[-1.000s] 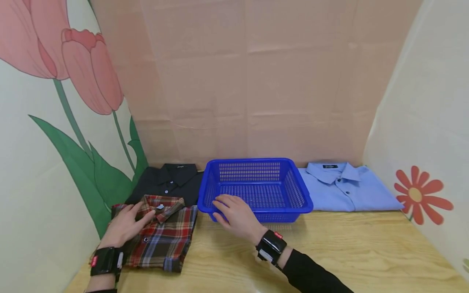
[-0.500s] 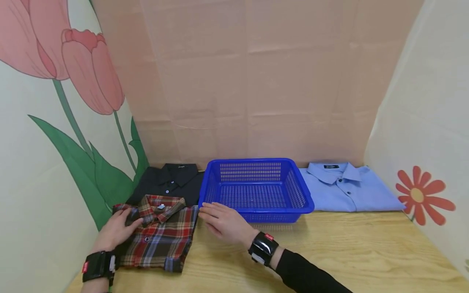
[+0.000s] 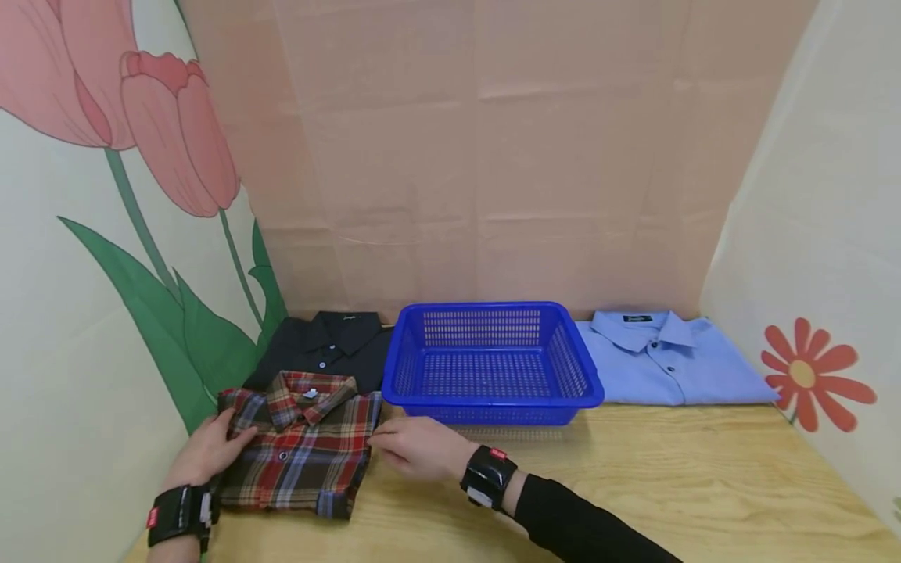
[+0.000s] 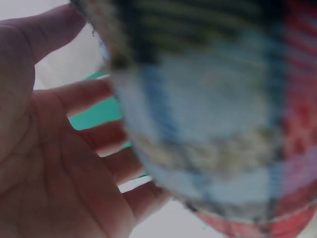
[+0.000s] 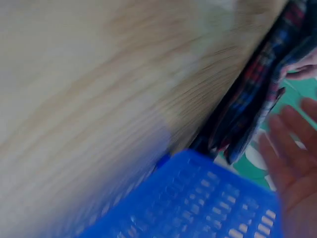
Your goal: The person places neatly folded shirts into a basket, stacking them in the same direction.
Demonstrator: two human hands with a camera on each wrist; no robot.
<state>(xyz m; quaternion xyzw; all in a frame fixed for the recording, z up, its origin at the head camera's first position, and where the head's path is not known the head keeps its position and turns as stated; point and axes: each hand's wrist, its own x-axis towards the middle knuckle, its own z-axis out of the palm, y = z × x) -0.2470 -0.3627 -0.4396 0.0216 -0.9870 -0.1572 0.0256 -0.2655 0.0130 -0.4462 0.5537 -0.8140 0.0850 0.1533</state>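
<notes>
A folded plaid shirt (image 3: 310,461), red and brown with a collar, lies on the wooden table at the left. Along its left edge is my left hand (image 3: 200,453), thumb over the cloth in the head view. In the left wrist view the palm faces the shirt (image 4: 213,104), and the extended fingers (image 4: 106,136) pass behind its edge. My right hand (image 3: 422,447) hovers at the shirt's right edge, fingertips close to the cloth. The right wrist view has its fingers loosely extended, with nothing between them.
A blue plastic basket (image 3: 486,403) stands centrally, just beyond my right hand. Behind the plaid shirt lies a folded black shirt (image 3: 281,352). To the basket's right is a folded light blue shirt (image 3: 711,371). A tan backdrop (image 3: 479,195) rises behind everything.
My right hand has moved left and nearer to me, from the basket's front rim to the plaid shirt's right edge. The left hand has slid down and outward along the left edge.
</notes>
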